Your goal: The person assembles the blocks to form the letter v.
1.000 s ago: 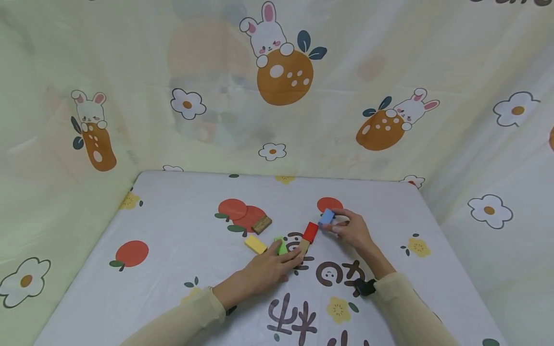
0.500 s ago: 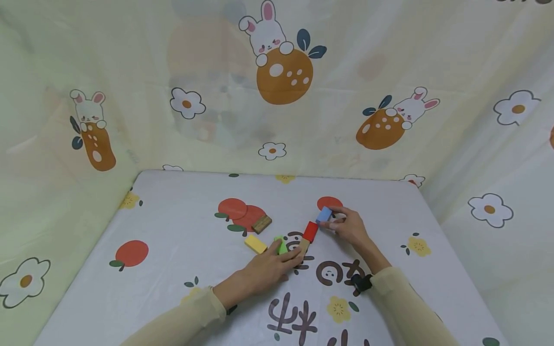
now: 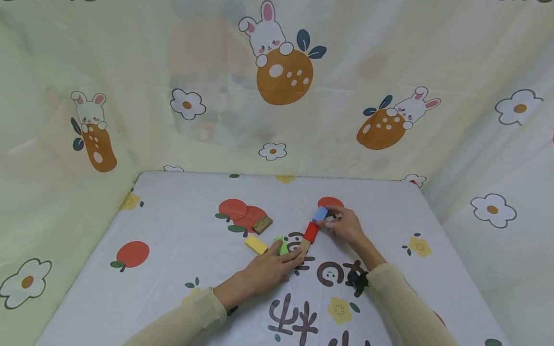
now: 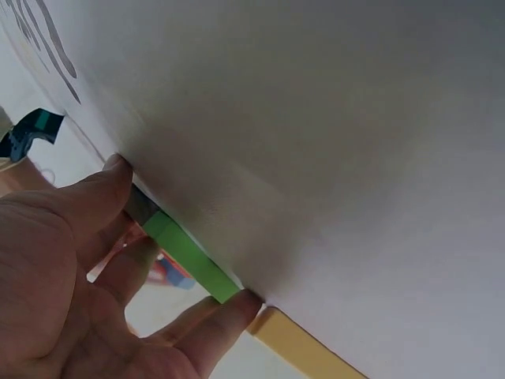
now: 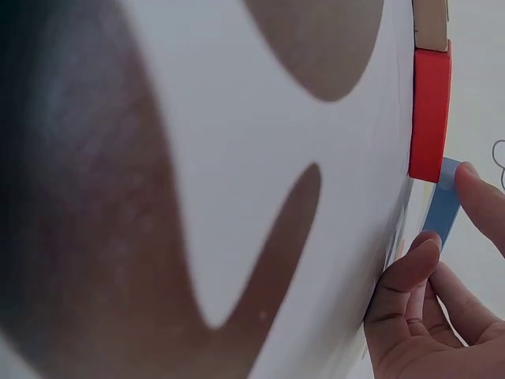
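Observation:
My right hand [image 3: 345,227] pinches a blue block [image 3: 320,214] between thumb and fingers, at the upper end of a red block [image 3: 310,232]. In the right wrist view the blue block [image 5: 444,204] is beside the end of the red block [image 5: 430,114], held by the right hand [image 5: 434,316]. A tan block [image 3: 305,246] adjoins the red one's lower end. My left hand [image 3: 265,271] rests with spread fingers over a green block [image 3: 281,245] and the tan block, partly covering both. In the left wrist view the left hand [image 4: 102,292] touches the green block [image 4: 192,257].
A yellow block [image 3: 256,244] lies left of the green one, and a dark brown wooden block [image 3: 262,224] lies behind it. The table [image 3: 182,202] has a white printed cover, with a patterned curtain [image 3: 216,134] hanging behind it.
My right hand has moved the blue block left and slightly up, close against the red block's upper end. The left hand has stayed where it was.

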Tool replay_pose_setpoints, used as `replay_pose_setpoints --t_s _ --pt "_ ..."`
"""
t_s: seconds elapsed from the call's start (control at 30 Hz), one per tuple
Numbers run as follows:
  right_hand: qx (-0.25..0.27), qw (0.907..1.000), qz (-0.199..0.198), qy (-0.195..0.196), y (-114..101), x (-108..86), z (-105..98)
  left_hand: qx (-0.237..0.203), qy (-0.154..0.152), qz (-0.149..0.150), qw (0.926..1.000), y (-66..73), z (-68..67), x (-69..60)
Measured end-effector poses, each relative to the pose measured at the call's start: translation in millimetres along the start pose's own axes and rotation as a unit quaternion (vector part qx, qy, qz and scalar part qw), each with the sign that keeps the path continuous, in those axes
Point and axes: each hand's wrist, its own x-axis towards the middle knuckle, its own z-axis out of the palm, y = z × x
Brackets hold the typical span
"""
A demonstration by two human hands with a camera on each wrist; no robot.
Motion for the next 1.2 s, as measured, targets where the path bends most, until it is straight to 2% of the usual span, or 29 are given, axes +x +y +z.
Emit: replay_pose_setpoints --t_s 0.6,1.2 --pt "-0.064 0.9978 -0.017 0.006 -1.0 2.8 3.7 0.002 -0.002 -0.001 1.0 0.4 0.5 0.8" --pt "-0.069 0.9972 -0.029 -0.001 -1.4 4.5 3.8 0.013 0.004 0.002 0.9999 1.6 -1.1 0.2"
